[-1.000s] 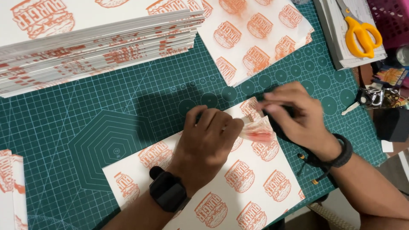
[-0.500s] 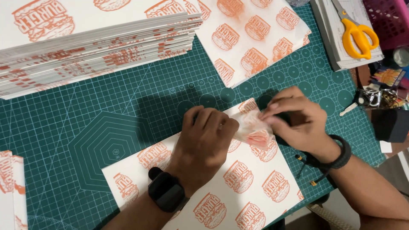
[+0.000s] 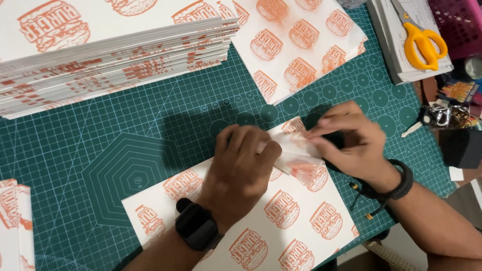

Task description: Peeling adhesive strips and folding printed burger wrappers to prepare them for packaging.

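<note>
A white paper sheet printed with orange burger pictures (image 3: 281, 226) lies on the green cutting mat (image 3: 125, 150) in front of me. Its far corner (image 3: 297, 150) is folded over toward me. My left hand (image 3: 243, 160), with a black watch on the wrist, presses down on the fold from the left. My right hand (image 3: 351, 143), wearing a black cord bracelet, pinches the folded corner from the right. Both hands' fingertips meet on the fold.
A tall stack of the same printed sheets (image 3: 100, 55) fills the far left. A loose printed sheet (image 3: 301, 45) lies at the far middle. Yellow-handled scissors (image 3: 424, 42) rest on a grey pad at the far right, beside keys (image 3: 439, 115). More sheets (image 3: 12, 221) sit at the left edge.
The fold in the sheet's corner has been pulled further over toward me and flattened. Both hands stayed on it and shifted only slightly.
</note>
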